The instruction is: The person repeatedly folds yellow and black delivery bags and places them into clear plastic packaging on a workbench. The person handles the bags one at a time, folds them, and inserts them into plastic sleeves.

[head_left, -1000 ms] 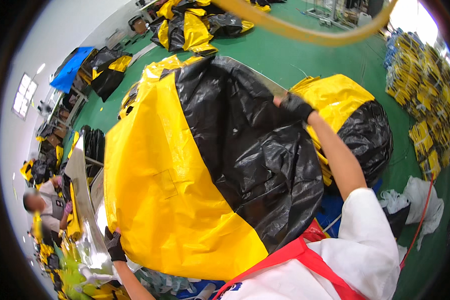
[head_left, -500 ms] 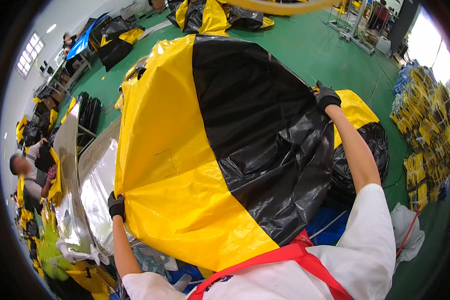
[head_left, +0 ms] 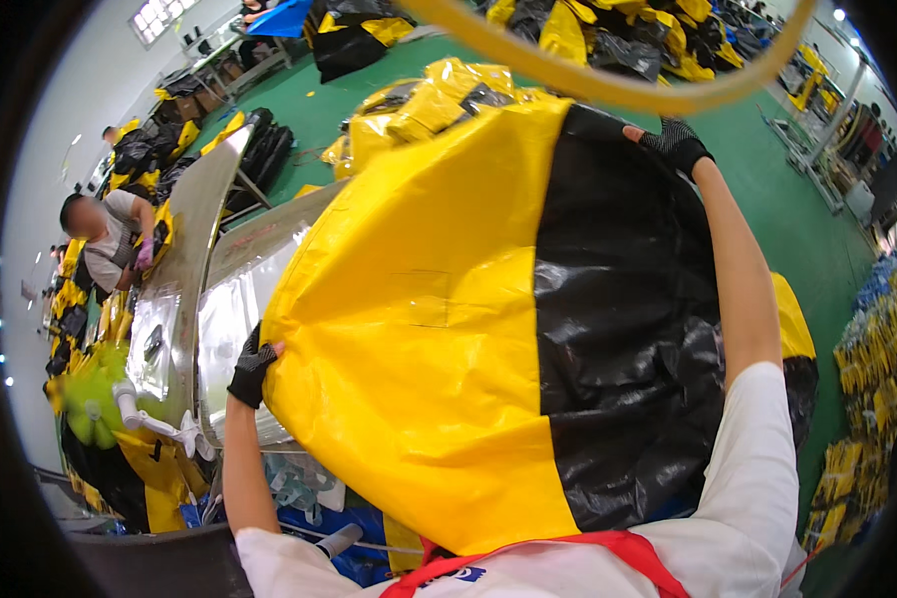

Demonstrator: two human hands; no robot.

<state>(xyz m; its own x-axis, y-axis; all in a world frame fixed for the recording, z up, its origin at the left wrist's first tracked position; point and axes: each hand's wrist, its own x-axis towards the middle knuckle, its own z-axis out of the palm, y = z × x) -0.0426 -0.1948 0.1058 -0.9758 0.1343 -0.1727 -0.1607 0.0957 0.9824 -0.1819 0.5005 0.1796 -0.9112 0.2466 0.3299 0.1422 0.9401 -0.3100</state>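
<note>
A large yellow-and-black plastic bag (head_left: 419, 289) is spread taut in front of me, yellow on the left and wrinkled black on the right. A faint stitched or creased rectangle shows on its yellow side. My left hand (head_left: 254, 371), in a black fingerless glove, is closed on the yellow left edge, thumb on top. At the far right corner, my right hand (head_left: 676, 148), gloved the same way, is closed on the black edge. The bag's near edge reaches my red apron strap (head_left: 608, 546). What lies under the bag is hidden.
A shiny table (head_left: 259, 289) stands left, with a green fan (head_left: 95, 409) nearby. Beyond it a co-worker (head_left: 110, 234) handles yellow material. Yellow-and-black bags (head_left: 429, 110) are heaped past my bag; bundled stacks (head_left: 882, 349) stand right. A yellow hose (head_left: 608, 85) loops overhead.
My view has swung, so the surroundings sit differently. My right hand has gone farther forward with the bag's edge, and my left hand has risen slightly. Both hands keep their hold.
</note>
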